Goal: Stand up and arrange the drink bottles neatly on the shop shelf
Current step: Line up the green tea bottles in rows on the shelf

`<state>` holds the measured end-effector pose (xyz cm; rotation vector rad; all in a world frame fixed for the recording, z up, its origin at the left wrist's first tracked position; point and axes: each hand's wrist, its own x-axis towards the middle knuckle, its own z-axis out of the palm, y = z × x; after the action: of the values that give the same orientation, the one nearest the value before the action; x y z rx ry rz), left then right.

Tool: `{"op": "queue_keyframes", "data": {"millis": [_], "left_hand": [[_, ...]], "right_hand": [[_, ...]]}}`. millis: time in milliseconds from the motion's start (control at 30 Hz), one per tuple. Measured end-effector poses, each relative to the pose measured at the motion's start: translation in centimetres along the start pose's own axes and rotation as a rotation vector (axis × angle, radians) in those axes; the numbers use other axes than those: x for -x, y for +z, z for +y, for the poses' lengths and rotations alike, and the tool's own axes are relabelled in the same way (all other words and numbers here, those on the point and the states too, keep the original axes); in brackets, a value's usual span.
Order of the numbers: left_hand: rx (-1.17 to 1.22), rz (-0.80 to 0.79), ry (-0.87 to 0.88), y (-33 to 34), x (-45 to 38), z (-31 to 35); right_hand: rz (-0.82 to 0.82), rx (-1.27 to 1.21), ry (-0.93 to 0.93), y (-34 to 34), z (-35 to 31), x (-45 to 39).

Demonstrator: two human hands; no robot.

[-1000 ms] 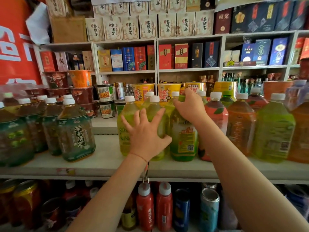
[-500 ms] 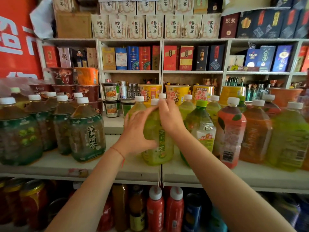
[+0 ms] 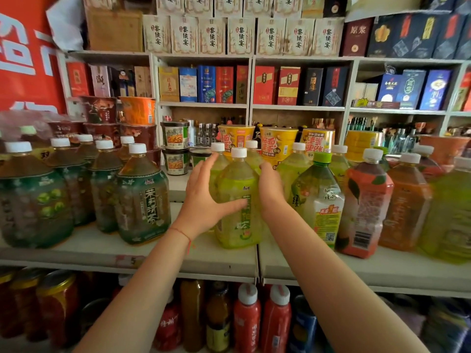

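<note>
Along the bottom of the frame, under the shelf edge, stand red bottles with white caps [image 3: 262, 324] and, at lower left, blurred red cans [image 3: 57, 299]. Two bare forearms rise from the bottom edge toward the centre; the left wrist carries a thin red string [image 3: 184, 235].

At mid-frame the pale shelf board [image 3: 142, 253] holds the drinks. The left hand [image 3: 205, 200] lies against the left face of a yellow-green tea bottle [image 3: 238, 200] with fingers spread and nearly straight, thumb stretched across the label. The right hand [image 3: 270, 189] presses the bottle's right shoulder; its fingers go behind the bottle and their curl cannot be told. The hands are apart, with the bottle between them. It stands upright at the front of the shelf, just left of the seam between two boards.

Left of centre stands a group of dark tea bottles [image 3: 141, 194] with green labels, separated from the held bottle by bare shelf. Right of it come a green-capped bottle [image 3: 319, 197], a red-labelled bottle [image 3: 364, 202] and an orange bottle [image 3: 407, 202], set close together.

Behind, in the middle band, sit yellow noodle cups [image 3: 277, 141] and red noodle bowls [image 3: 102, 110]. Farther up, boxed goods fill the back shelves: red and blue boxes [image 3: 214, 84] and cream boxes [image 3: 240, 34] at the top. A red banner [image 3: 23, 59] covers the upper left.
</note>
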<state>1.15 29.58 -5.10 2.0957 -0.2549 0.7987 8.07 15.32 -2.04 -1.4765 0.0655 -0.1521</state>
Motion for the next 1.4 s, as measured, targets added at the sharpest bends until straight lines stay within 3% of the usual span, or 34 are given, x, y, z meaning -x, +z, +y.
{"op": "queue_keyframes", "data": {"millis": [100,233,333,400,433,500,600,633,767,867,1033,1133,1267,1333,1400], "left_hand": [[0.015,-0.051,0.006,-1.1,-0.2,-0.2],[-0.006,0.108,0.057,0.3,0.6,1.0],[-0.152,0.244,0.186,1.9,1.6,2.2],[-0.231,0.339,0.279,2.6,2.4,3.3],[-0.245,0.394,0.351,2.8,2.8,3.9],[-0.227,0.457,0.502,3.4,3.6,4.8],[-0.059,0.282,0.56,4.8,4.5,6.6],[0.017,0.2,0.48,5.3,4.8,7.3],[0.364,-0.213,-0.052,7.7,4.2,9.0],[0.61,-0.319,-0.212,9.8,3.8,8.6],[0.769,-0.268,-0.145,14.5,4.2,11.9],[0.762,-0.147,-0.089,17.9,5.2,15.6],[0.494,0.092,-0.002,23.7,7.1,19.8],[0.356,0.136,0.053,25.8,7.1,20.7],[0.051,0.207,0.149,26.3,6.6,20.9]], "right_hand": [[0.006,-0.001,0.034,0.6,0.9,-1.1],[-0.073,0.187,-0.067,0.5,-2.0,5.5],[-0.017,0.463,-0.505,-1.2,-2.8,7.2],[0.262,0.641,-0.884,-3.2,-3.6,7.0],[0.42,0.7,-0.988,-4.5,-3.9,6.4],[0.557,0.778,-0.926,-7.2,-4.6,5.5],[0.336,0.792,-0.484,-10.0,-4.5,4.6],[0.269,0.751,-0.441,-10.3,-4.3,4.5],[0.053,0.585,-0.55,-11.9,-5.0,4.5],[-0.128,0.517,-0.551,-14.5,-6.0,5.2],[-0.315,0.311,-0.592,-21.1,-9.2,5.2],[-0.346,0.319,-0.633,-24.8,-10.9,5.3],[-0.079,0.554,-0.7,-28.5,-11.4,4.4],[0.014,0.613,-0.712,-30.0,-11.0,3.5],[0.085,0.644,-0.743,-30.9,-10.5,2.5]]}}
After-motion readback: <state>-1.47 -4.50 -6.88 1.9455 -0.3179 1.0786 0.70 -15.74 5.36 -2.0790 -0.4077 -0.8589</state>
